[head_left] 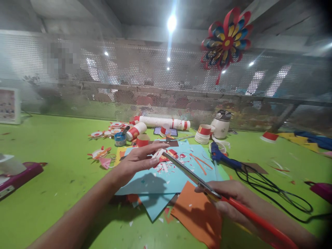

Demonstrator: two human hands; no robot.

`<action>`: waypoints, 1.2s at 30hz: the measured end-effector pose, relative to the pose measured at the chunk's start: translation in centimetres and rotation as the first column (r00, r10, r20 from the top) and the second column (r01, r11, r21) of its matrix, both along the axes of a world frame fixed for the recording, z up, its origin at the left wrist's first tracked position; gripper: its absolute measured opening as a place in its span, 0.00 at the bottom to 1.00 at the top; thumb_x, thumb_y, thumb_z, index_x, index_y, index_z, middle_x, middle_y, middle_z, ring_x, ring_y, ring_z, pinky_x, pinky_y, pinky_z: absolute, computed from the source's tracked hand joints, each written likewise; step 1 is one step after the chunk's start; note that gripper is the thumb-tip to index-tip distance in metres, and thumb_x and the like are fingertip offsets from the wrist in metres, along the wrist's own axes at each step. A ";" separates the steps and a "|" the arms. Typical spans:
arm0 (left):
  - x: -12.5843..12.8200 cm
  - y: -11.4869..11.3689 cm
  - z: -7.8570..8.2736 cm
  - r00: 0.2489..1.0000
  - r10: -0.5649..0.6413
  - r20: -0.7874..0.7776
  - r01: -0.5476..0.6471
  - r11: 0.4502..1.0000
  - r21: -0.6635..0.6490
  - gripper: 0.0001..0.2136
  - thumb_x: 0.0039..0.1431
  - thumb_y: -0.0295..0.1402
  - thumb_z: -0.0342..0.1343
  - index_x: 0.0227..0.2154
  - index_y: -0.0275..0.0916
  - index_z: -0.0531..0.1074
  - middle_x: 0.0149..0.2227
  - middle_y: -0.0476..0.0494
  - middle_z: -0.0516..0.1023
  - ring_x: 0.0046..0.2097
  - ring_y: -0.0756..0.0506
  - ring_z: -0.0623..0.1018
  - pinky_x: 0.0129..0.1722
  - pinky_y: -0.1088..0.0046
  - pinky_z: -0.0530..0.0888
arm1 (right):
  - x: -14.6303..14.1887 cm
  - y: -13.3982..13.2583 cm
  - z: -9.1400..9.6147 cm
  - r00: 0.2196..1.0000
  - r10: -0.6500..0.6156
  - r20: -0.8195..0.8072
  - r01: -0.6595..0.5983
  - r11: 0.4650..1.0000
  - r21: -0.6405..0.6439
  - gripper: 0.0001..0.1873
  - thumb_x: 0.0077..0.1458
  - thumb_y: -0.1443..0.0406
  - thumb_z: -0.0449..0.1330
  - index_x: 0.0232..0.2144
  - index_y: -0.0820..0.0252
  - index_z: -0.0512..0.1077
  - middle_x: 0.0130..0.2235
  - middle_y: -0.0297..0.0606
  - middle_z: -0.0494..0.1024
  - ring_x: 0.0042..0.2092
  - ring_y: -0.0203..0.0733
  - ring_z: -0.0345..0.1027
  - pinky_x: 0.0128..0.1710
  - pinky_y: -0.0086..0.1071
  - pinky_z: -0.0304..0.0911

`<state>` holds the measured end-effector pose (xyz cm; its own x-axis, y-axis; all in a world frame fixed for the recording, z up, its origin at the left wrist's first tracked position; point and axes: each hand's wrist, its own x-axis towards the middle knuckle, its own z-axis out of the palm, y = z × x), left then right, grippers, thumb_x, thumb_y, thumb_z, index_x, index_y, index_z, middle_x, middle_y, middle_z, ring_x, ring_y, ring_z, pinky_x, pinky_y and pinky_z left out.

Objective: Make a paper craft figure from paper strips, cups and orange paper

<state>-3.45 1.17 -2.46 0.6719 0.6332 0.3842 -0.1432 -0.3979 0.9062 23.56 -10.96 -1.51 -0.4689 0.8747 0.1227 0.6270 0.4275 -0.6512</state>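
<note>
My left hand [135, 162] pinches a small white scrap of paper [158, 154] between thumb and fingertips, above a light blue sheet [166, 180]. My right hand [228, 199] grips red-handled scissors [192, 174]; their blade tips meet the white scrap. An orange sheet [197, 214] lies under the right hand, on the green table [57, 145]. Red and white paper cuttings litter the blue sheet.
A blue glue gun [220, 157] with a black cord [272, 190] lies to the right. Behind are white-and-red paper tubes [160, 122], paper cups [203, 134], a small paint pot [120, 139], a white jug [221, 124] and a phone [168, 131]. A paper pinwheel [227, 39] hangs above the mesh wall.
</note>
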 end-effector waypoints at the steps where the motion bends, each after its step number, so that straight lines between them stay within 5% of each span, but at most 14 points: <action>1: 0.0 0.0 0.0 1.000 0.000 0.006 0.000 1.000 -0.002 0.19 0.57 0.34 0.54 0.52 0.47 0.70 0.61 0.45 0.63 0.61 0.35 0.59 0.56 0.55 0.59 | 0.0 0.0 0.0 1.000 0.003 0.002 -0.003 1.000 -0.004 0.24 0.59 0.49 0.48 0.32 0.63 0.72 0.25 0.33 0.62 0.26 0.33 0.53 0.24 0.26 0.50; 13: -0.1 0.1 -0.1 1.000 -0.001 -0.026 0.001 1.000 0.009 0.19 0.57 0.36 0.55 0.52 0.47 0.70 0.61 0.45 0.62 0.61 0.35 0.60 0.55 0.57 0.61 | 0.1 -0.4 0.0 0.994 -0.019 -0.104 0.003 0.989 -0.147 0.24 0.61 0.51 0.46 0.43 0.62 0.72 0.22 0.32 0.61 0.23 0.33 0.55 0.22 0.27 0.52; 25: -0.1 0.2 -0.1 0.999 0.014 -0.047 -0.013 0.999 0.031 0.18 0.57 0.35 0.54 0.52 0.47 0.70 0.60 0.44 0.64 0.61 0.35 0.60 0.55 0.56 0.60 | -0.4 -0.4 0.3 0.995 -0.071 -0.066 0.055 0.974 -0.219 0.28 0.58 0.46 0.46 0.40 0.61 0.71 0.23 0.29 0.53 0.23 0.32 0.45 0.21 0.26 0.43; 36: -0.3 0.3 0.0 0.988 0.066 -0.138 -0.055 0.995 0.078 0.19 0.55 0.39 0.56 0.51 0.49 0.71 0.57 0.45 0.69 0.55 0.36 0.67 0.53 0.56 0.63 | -0.2 -0.5 0.6 0.999 -0.046 0.019 0.048 0.984 -0.173 0.27 0.58 0.45 0.45 0.35 0.59 0.72 0.26 0.33 0.61 0.27 0.35 0.50 0.25 0.29 0.49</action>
<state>-3.78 1.48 -2.43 0.6836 0.6479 0.3360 0.0096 -0.4683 0.8835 23.38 -11.45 -0.90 -0.4275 0.9031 -0.0392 0.6536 0.2788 -0.7036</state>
